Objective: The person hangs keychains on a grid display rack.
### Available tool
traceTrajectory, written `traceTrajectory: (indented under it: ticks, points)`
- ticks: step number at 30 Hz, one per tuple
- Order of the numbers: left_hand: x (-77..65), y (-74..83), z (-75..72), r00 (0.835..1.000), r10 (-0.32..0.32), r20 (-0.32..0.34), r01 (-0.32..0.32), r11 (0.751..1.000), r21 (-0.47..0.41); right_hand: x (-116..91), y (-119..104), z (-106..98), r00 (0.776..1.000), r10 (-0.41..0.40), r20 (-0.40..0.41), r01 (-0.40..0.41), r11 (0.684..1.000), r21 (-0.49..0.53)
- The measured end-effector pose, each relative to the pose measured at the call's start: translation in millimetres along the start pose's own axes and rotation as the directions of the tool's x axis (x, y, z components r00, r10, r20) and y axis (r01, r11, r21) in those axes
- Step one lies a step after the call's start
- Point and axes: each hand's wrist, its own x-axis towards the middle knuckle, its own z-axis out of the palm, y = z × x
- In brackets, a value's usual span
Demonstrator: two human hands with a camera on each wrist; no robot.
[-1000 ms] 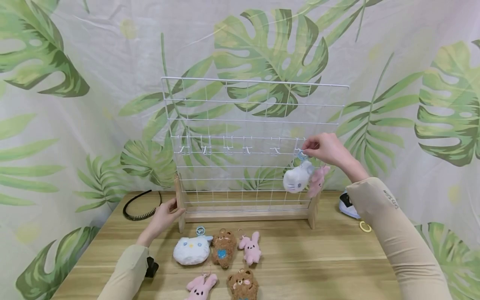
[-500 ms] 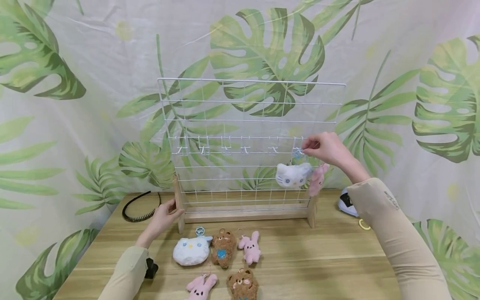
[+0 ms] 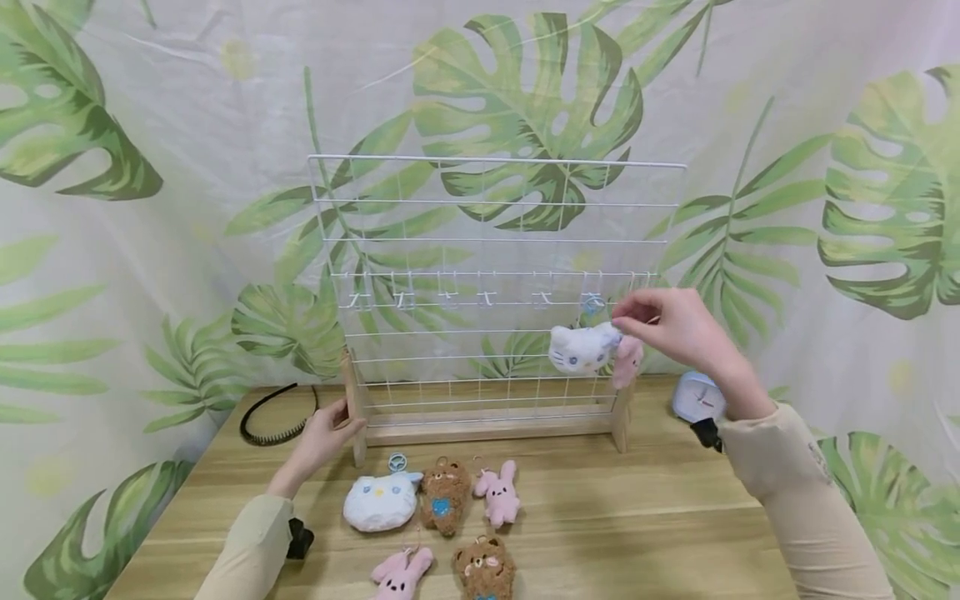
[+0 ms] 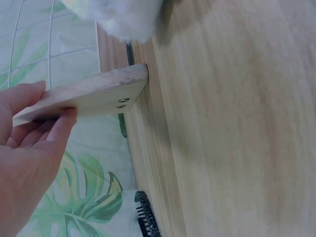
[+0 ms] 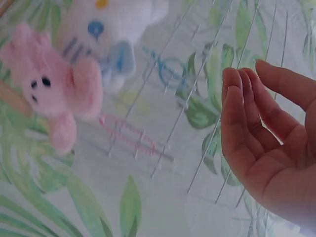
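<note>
My left hand (image 3: 324,432) pinches the left wooden upright of the wire grid rack (image 3: 497,157); the left wrist view shows thumb and fingers on either side of this wooden upright (image 4: 106,89). My right hand (image 3: 678,329) holds nothing, its fingers loosely bent with a small gap to the thumb (image 5: 289,84). Beside it a white cat-head plush keychain (image 3: 581,348) hangs by a blue ring (image 5: 173,71) from a hook. To its right hangs a pink bunny plush keychain (image 5: 54,84) on a beaded pink loop (image 5: 129,136), partly hidden by the hand in the head view.
Several more hooks (image 3: 450,300) line the grid. Before the rack lie a white plush (image 3: 380,502), two brown bear plushes (image 3: 446,498) and two pink bunny plushes (image 3: 500,496). A black headband (image 3: 273,437) lies at the left; a pale blue clock (image 3: 697,398) stands at the right.
The white cat plush has swung left to face front, and its blue ring is now on the hook. My right hand has let go of the ring and moved down and right. The left hand keeps its grip.
</note>
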Motion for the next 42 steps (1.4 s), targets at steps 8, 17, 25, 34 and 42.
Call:
traceTrajectory:
  ticks: [8,17,25,34,42]
  points:
    - [-3.1,-2.5,-2.7,1.000,0.006,-0.018,-0.006,1.000,0.005,-16.4,-13.0,67.6,0.969,-0.176,0.174,0.157,0.980,0.120]
    - [-3.3,-5.1,-1.9,1.000,0.008,-0.011,-0.008,1.000,-0.012,-15.6,-2.6,175.7,0.908,-0.180,0.378,0.108,0.973,0.206]
    - [-1.9,-3.9,0.0,1.000,0.000,-0.008,0.000,1.000,-0.009,-6.7,4.9,254.2,0.886,-0.121,0.447,0.046,0.983,0.176]
    - [-1.4,-2.8,0.0,1.000,0.013,-0.011,-0.013,1.000,0.000,5.4,-0.4,295.9,0.884,-0.074,0.462,0.086,0.996,-0.004]
    - [-0.8,-0.6,0.7,1.000,-0.002,-0.011,0.003,1.000,0.006,4.9,-9.8,299.5,0.883,0.003,0.470,0.020,0.999,-0.043]
